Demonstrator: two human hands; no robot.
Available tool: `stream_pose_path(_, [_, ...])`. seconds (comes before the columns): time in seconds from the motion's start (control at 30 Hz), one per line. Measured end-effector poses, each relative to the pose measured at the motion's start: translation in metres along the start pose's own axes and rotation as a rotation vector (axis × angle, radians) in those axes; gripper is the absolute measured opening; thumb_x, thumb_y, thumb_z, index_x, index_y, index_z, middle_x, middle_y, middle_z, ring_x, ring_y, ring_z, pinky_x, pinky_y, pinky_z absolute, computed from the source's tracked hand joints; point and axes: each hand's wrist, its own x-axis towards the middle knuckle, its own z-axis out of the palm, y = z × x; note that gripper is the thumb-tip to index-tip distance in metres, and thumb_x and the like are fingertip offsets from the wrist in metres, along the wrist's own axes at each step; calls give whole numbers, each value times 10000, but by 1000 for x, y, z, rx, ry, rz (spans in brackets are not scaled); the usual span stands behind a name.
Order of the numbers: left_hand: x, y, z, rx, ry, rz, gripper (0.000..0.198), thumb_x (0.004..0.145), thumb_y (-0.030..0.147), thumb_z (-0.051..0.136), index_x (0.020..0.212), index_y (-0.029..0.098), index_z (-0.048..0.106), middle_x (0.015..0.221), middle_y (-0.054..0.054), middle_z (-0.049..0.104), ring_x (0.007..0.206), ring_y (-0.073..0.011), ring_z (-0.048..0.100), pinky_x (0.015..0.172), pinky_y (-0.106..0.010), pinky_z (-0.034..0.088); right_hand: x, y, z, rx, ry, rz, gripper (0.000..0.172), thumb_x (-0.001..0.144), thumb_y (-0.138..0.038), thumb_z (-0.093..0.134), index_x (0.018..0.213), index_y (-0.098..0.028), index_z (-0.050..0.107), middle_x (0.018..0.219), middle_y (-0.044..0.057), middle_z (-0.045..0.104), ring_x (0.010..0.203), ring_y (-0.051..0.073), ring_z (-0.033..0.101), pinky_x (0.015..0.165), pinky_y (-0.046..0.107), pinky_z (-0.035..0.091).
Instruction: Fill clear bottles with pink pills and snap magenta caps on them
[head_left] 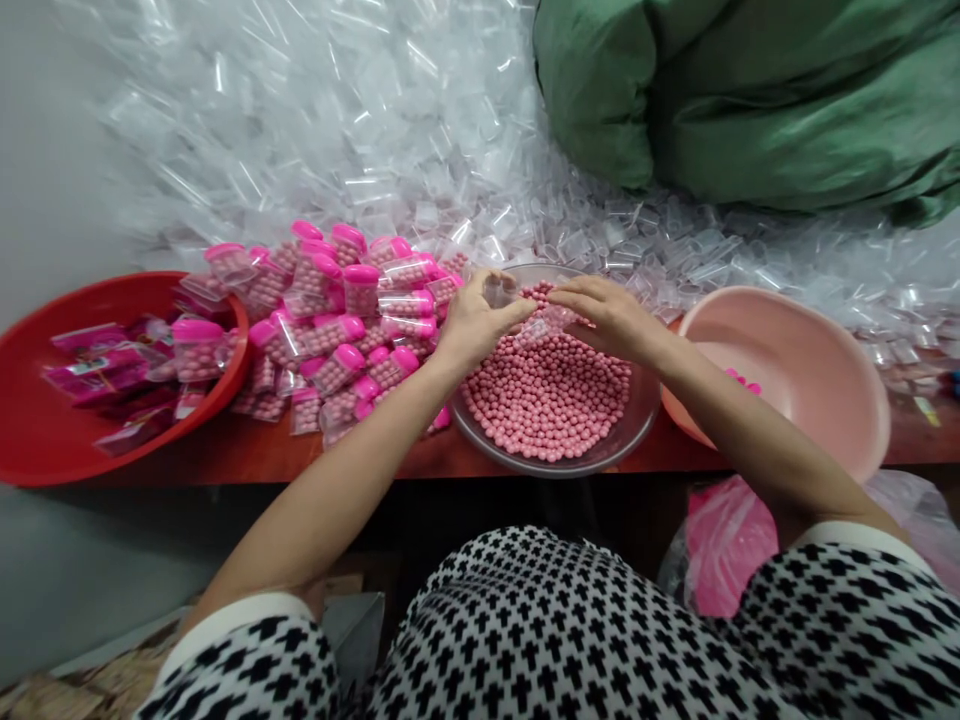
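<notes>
Green fabric bundle (pixel 750 120), large, creased, at upper right; red basin (pixel 30 390), at left, holding shiny magenta packets (pixel 101 372); bright pink plastic (pixel 727 550), below the red table (pixel 262 455) at right; pale wall (pixel 45 140), along the left edge.
</notes>
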Motion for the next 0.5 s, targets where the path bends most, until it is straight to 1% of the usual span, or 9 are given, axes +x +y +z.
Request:
stream_pose_path(0.07, [-1, 7, 1, -192, -172, -178, 484, 663, 453, 876, 971, 183, 618, 910, -55, 699, 771, -194, 702, 701, -339, 619, 4, -16, -8, 49, 13, -40, 365, 997, -268, 506, 1339, -221, 622, 1449, 107, 599, 1371, 251, 530, 1175, 444, 409])
stream_pose_path(0.1, [-2, 11, 1, -279, -268, -234, 509, 665, 504, 875, 981, 185, 633, 935, -69, 712, 790, -206, 713, 715, -351, 628, 8, -25, -13, 79, 20, -38, 370, 1002, -273, 507, 1357, -230, 607, 1484, 98, 570, 1399, 242, 506, 1195, 426, 395])
stream_pose_path(0.17, [-5, 17, 0, -388, -397, -263, 562, 653, 566, 875, 1014, 196, 654, 1000, -85, 729, 878, -239, 730, 762, -373, 641, 16, -40, -21, 137, 41, 4, 437, 992, -259, 533, 1428, -226, 535, 1542, 96, 509, 1423, 231, 484, 1200, 395, 403])
stream_pose_path(0.2, [-7, 19, -1, -411, -416, -254, 583, 638, 571, 883, 1029, 204, 654, 1026, -86, 732, 919, -255, 732, 781, -385, 645, 21, -45, -24, 160, 52, 23, 485, 983, -237, 541, 1464, -218, 488, 1559, 100, 487, 1425, 227, 484, 1196, 388, 413])
stream_pose_path(0.27, [-10, 21, -4, -400, -375, -221, 600, 613, 533, 907, 1040, 211, 635, 1036, -80, 734, 954, -276, 734, 782, -403, 650, 28, -52, -26, 200, 71, 20, 580, 953, -194, 562, 1511, -193, 404, 1583, 112, 450, 1444, 227, 462, 1200, 389, 408])
stream_pose_path(0.33, [-12, 20, -9, -352, -286, -162, 616, 601, 458, 921, 1072, 212, 609, 1040, -77, 728, 965, -281, 735, 770, -406, 651, 31, -52, -22, 232, 89, 32, 685, 908, -205, 631, 1531, -168, 348, 1601, 136, 407, 1467, 246, 427, 1192, 398, 406])
stream_pose_path(0.4, [-13, 17, -15, -285, -187, -66, 677, 591, 388, 929, 1148, 226, 579, 1039, -69, 711, 976, -274, 732, 773, -395, 645, 29, -46, -11, 212, 92, 137, 741, 854, -259, 714, 1502, -149, 371, 1546, 168, 452, 1415, 292, 473, 1139, 436, 444])
stream_pose_path(0.43, [-13, 15, -19, -247, -142, -17, 718, 581, 365, 936, 1182, 235, 565, 1036, -64, 699, 980, -268, 728, 780, -388, 639, 26, -41, -4, 168, 66, 225, 699, 840, -286, 731, 1454, -145, 429, 1478, 180, 511, 1342, 314, 530, 1083, 455, 478])
stream_pose_path(0.5, [-13, 11, -26, -170, -68, 58, 776, 549, 344, 958, 1208, 247, 559, 1024, -57, 680, 982, -261, 715, 797, -375, 623, 21, -33, 14, 35, -42, 409, 477, 857, -346, 706, 1268, -139, 582, 1310, 194, 612, 1150, 331, 619, 951, 464, 524])
